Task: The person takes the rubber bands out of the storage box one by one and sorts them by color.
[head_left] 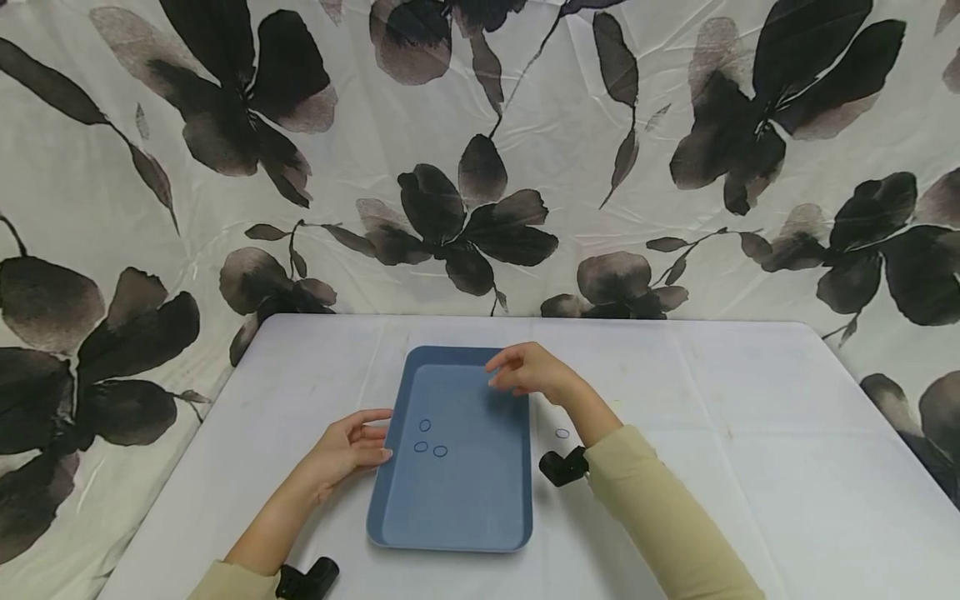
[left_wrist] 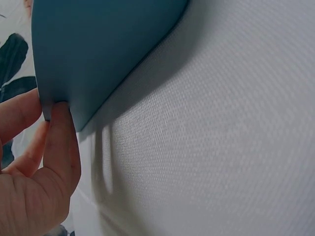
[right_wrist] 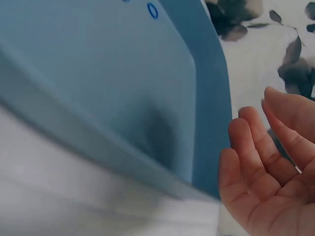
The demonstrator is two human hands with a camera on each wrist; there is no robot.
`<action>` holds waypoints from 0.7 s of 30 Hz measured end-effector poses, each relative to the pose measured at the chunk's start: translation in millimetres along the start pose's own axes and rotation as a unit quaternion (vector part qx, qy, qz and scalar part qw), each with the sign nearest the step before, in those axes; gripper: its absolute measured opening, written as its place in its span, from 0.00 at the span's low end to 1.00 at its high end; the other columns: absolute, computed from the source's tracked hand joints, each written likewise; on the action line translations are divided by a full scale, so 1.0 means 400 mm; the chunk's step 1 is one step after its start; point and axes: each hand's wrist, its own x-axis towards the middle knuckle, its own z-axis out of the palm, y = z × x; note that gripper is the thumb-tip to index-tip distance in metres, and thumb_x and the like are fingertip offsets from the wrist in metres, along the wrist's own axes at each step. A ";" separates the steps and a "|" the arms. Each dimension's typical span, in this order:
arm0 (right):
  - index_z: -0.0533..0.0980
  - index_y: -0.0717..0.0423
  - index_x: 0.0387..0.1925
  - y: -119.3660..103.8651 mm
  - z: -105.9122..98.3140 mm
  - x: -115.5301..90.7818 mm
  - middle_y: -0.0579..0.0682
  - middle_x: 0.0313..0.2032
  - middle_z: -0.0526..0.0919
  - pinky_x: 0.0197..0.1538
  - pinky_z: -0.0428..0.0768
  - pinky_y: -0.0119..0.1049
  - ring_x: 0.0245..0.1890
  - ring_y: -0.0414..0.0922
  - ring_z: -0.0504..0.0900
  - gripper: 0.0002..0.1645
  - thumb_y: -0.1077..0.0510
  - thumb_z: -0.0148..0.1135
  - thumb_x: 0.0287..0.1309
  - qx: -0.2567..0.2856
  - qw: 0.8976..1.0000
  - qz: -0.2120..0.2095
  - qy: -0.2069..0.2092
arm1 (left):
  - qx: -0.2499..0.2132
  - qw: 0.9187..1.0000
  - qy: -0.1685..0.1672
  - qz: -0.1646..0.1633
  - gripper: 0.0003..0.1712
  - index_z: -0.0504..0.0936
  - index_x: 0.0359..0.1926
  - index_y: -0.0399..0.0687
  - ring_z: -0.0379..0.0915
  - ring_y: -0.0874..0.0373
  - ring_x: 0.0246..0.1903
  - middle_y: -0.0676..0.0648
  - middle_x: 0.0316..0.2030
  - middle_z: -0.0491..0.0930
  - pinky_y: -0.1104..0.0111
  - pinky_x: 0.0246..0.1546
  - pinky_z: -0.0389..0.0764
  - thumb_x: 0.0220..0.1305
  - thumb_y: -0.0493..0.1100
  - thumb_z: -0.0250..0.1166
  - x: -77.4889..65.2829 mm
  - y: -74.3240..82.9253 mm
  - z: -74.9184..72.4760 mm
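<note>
A blue rectangular tray (head_left: 465,508) lies on the white-covered table. Inside its left half sit three small dark-blue rings: an upper one (head_left: 425,425) and two just below it. My left hand (head_left: 347,450) grips the tray's left side; in the left wrist view its thumb (left_wrist: 60,132) presses the tray wall near the edge. My right hand (head_left: 534,372) is over the tray's far right corner with loosely bent fingers. Nothing shows between those fingers (right_wrist: 241,142) in the right wrist view, where a blue ring (right_wrist: 152,11) also appears in the tray.
Another small ring (head_left: 562,433) lies on the tablecloth (head_left: 750,500) right of the tray, near the right forearm. Black wrist devices sit at the left wrist (head_left: 309,578) and right wrist (head_left: 563,467). A floral cloth (head_left: 465,108) hangs behind the table.
</note>
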 end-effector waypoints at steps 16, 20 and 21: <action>0.79 0.67 0.40 0.030 0.116 0.027 0.46 0.24 0.81 0.33 0.78 0.37 0.26 0.39 0.75 0.14 0.67 0.67 0.48 0.000 0.999 -0.016 -0.040 | -0.004 1.000 -0.005 0.004 0.39 0.60 0.64 0.29 0.75 0.60 0.36 0.37 0.44 0.74 0.71 0.36 0.80 0.50 0.24 0.64 -0.003 -0.008 0.000; 0.79 0.66 0.39 0.042 0.131 0.031 0.46 0.24 0.82 0.32 0.78 0.35 0.26 0.39 0.76 0.14 0.68 0.68 0.47 0.001 0.999 -0.020 -0.046 | -0.002 1.000 -0.005 0.006 0.39 0.60 0.64 0.29 0.75 0.61 0.36 0.36 0.45 0.73 0.71 0.36 0.80 0.51 0.24 0.64 -0.002 -0.004 -0.001; 0.79 0.66 0.39 0.044 0.135 0.032 0.47 0.24 0.82 0.31 0.78 0.35 0.26 0.39 0.77 0.14 0.68 0.68 0.47 0.002 0.999 -0.020 -0.047 | -0.002 1.000 -0.005 0.006 0.38 0.60 0.64 0.29 0.75 0.61 0.36 0.36 0.45 0.73 0.72 0.36 0.80 0.51 0.24 0.64 -0.002 -0.003 -0.002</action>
